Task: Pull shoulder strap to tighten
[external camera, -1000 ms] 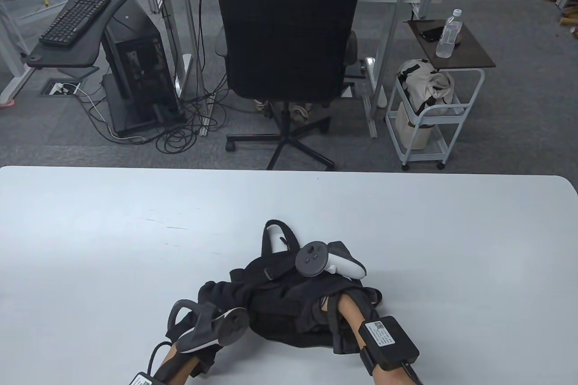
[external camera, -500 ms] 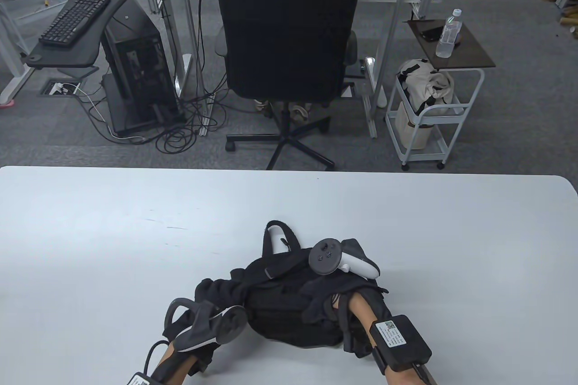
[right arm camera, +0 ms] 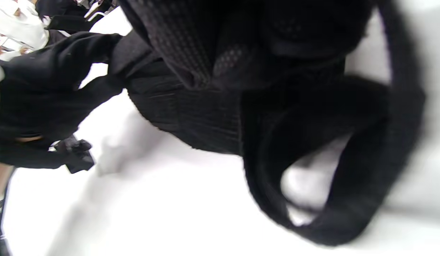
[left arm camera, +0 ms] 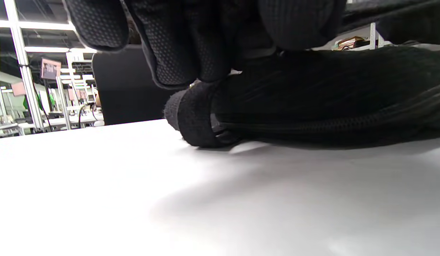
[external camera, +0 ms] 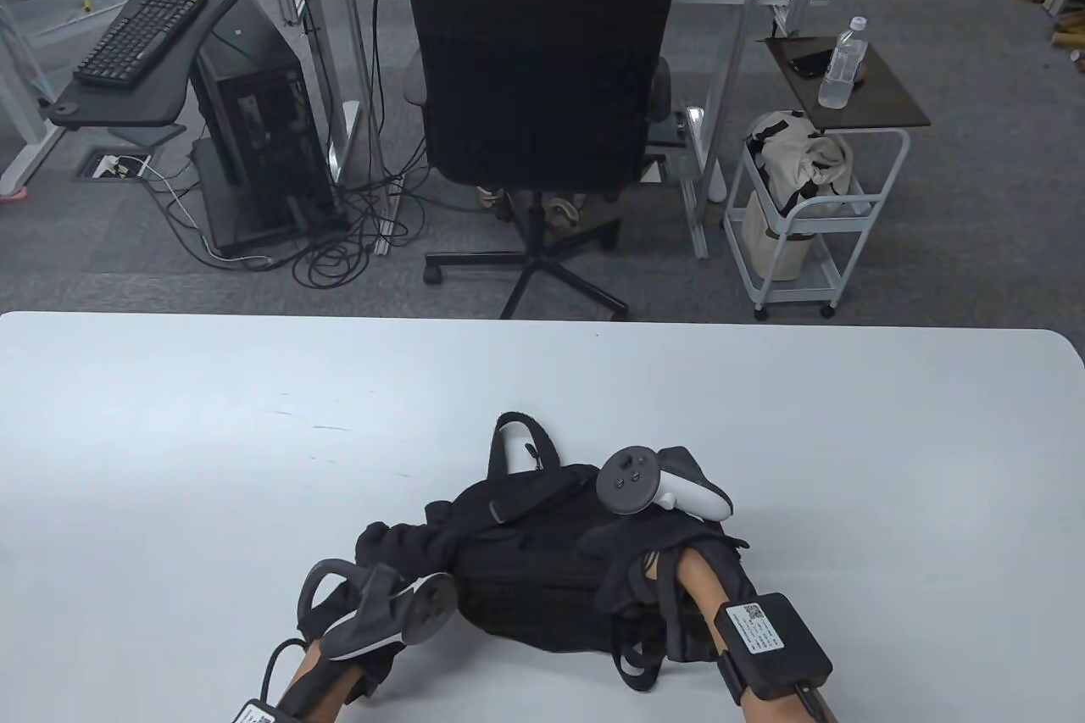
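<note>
A black backpack lies flat near the table's front edge, its top handle pointing away from me. My left hand grips the bag's left side; in the left wrist view its gloved fingers curl down onto a padded black strap beside the bag's body. My right hand rests on the bag's right side and holds black webbing. A loop of shoulder strap hangs out by my right wrist. In the blurred right wrist view it curves below my fingers.
The white table stretches wide to the left, right and far side of the bag. Beyond its far edge stand an office chair and a small cart.
My right hand has moved right and toward me, drawing the strap loop out by my wrist. My left hand has shifted slightly left and toward me. The bag has stretched wider.
</note>
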`<control>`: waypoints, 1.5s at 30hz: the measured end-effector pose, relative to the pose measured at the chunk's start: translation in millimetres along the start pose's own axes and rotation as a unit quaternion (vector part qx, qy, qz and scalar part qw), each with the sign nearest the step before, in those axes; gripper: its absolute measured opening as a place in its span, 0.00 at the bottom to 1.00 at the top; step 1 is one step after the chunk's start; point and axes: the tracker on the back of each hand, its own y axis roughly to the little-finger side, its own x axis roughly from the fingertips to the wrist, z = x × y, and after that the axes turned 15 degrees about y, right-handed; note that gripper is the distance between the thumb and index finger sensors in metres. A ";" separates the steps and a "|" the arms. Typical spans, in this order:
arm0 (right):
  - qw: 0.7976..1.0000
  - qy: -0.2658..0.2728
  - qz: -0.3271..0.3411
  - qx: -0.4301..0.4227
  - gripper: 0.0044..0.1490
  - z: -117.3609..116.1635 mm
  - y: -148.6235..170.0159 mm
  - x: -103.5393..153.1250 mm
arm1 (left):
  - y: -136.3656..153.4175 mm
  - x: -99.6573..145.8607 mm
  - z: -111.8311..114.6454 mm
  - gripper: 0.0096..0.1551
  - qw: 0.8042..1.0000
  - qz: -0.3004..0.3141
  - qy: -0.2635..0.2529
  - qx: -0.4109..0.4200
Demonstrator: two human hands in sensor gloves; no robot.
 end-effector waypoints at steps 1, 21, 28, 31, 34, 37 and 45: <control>1.000 0.022 -0.006 0.007 0.33 1.9 2.6 1.3 | -0.5 0.7 -1.5 0.39 1.000 -0.002 -0.007 -0.006; 0.997 0.063 -0.035 0.012 0.32 15.4 25.5 21.8 | 7.3 -0.9 1.4 0.39 1.000 -0.004 -0.005 0.023; 0.998 0.059 -0.023 0.015 0.31 15.6 30.4 30.2 | 8.3 -1.5 4.2 0.39 1.000 -0.013 0.001 0.009; 0.993 0.092 -0.058 0.044 0.33 21.0 36.2 35.3 | 9.4 -0.5 3.0 0.39 1.000 -0.008 -0.002 0.022; 0.994 0.091 -0.038 0.049 0.29 20.7 37.3 40.7 | 10.6 -0.6 3.8 0.39 1.000 -0.015 0.001 0.008; 0.995 0.086 -0.045 0.036 0.29 18.5 41.1 43.5 | 10.0 0.3 3.5 0.39 1.000 -0.014 0.003 0.009; 0.991 0.079 -0.072 -0.079 0.55 12.8 68.3 50.2 | 16.3 0.8 5.3 0.38 0.999 -0.019 0.018 0.037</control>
